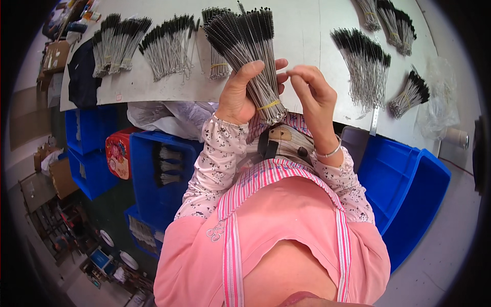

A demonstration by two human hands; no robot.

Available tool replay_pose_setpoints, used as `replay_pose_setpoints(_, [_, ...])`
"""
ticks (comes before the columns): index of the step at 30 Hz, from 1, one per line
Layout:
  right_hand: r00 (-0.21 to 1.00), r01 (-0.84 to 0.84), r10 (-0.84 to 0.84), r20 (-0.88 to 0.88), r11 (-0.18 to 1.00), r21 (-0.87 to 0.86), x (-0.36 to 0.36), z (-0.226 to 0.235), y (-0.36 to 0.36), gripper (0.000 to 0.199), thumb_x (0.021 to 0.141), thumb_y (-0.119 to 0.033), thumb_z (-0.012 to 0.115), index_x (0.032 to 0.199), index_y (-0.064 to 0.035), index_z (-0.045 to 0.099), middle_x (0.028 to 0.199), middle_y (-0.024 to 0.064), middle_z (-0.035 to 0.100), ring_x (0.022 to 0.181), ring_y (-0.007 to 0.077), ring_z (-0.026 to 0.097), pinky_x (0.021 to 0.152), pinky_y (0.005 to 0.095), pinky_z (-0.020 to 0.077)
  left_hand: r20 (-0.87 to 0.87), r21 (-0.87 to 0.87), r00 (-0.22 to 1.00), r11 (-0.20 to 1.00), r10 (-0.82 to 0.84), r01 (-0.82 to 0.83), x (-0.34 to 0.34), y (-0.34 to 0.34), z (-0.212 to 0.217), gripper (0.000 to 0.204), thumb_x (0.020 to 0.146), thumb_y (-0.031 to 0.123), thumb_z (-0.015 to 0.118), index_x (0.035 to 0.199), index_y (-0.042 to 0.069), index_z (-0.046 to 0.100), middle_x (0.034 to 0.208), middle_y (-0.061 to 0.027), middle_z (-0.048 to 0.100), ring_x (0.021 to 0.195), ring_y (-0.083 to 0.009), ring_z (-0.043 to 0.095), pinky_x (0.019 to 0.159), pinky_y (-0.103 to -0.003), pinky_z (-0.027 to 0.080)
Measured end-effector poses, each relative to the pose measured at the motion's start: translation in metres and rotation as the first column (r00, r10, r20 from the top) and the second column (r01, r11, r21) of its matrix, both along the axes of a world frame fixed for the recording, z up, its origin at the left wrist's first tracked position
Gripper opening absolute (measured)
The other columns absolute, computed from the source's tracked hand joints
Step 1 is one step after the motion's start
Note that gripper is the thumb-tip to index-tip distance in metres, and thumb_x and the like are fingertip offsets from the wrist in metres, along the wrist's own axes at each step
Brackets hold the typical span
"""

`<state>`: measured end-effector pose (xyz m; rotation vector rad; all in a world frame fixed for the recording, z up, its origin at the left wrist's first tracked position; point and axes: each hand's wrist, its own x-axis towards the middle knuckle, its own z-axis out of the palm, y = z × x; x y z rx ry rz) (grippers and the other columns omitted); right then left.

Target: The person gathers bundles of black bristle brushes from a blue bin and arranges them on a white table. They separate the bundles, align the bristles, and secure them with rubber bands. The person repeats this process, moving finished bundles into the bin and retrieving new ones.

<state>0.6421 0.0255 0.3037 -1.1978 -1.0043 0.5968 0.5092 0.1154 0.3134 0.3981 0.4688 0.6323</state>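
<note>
My left hand (238, 94) is closed around a thick bundle of thin wire tube brushes (254, 56). Their black bristle ends fan out at the top, away from me, and the looped wire ends hang toward my lap. A yellow rubber band (268, 106) circles the bundle near the loops. Just right of the bundle, apart from it, is my right hand (316, 92). Its thumb and forefinger are pinched together, slightly blurred, and I cannot make out anything between them. Beyond both hands lies the white table (302, 30), with more brushes on it.
Brush bundles lie at the left (118, 46), a loose pile (171, 48) beside them. More lie right (363, 66), near clear plastic (441, 92) and a metal ruler (375, 122). Blue crates stand left (143, 148) and right (399, 179). A red tin (117, 153) sits left.
</note>
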Motion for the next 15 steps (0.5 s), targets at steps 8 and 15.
replay_pose_setpoints(8, [0.701,-0.189,0.2,0.685,0.978,-0.092,-0.01,0.021,-0.008,0.024,0.072,0.004,0.066,0.095,-0.0017,0.065,0.087,0.0107,0.064,0.075,0.0267,0.062,0.066,0.0338,0.0497,-0.086,0.007,0.985,0.988,0.152,-0.152,-0.023,0.001,0.0,0.033,0.08,0.019,0.07,0.104,0.002,0.056,0.094,-0.0125,0.063,0.079,-0.0227,0.064,0.068,-0.034,0.055])
replay_pose_setpoints(15, [0.201,-0.263,0.254,0.946,0.944,-0.197,-0.02,0.04,-0.003,0.02,0.073,0.004,0.063,0.093,0.0003,0.061,0.085,0.0129,0.062,0.075,0.0298,0.061,0.07,0.0381,0.05,-0.007,0.003,0.917,0.917,0.4,-0.4,-0.009,-0.009,-0.013,0.038,0.071,0.008,0.076,0.101,0.01,0.052,0.082,-0.0049,0.06,0.063,-0.0166,0.059,0.051,-0.031,0.051])
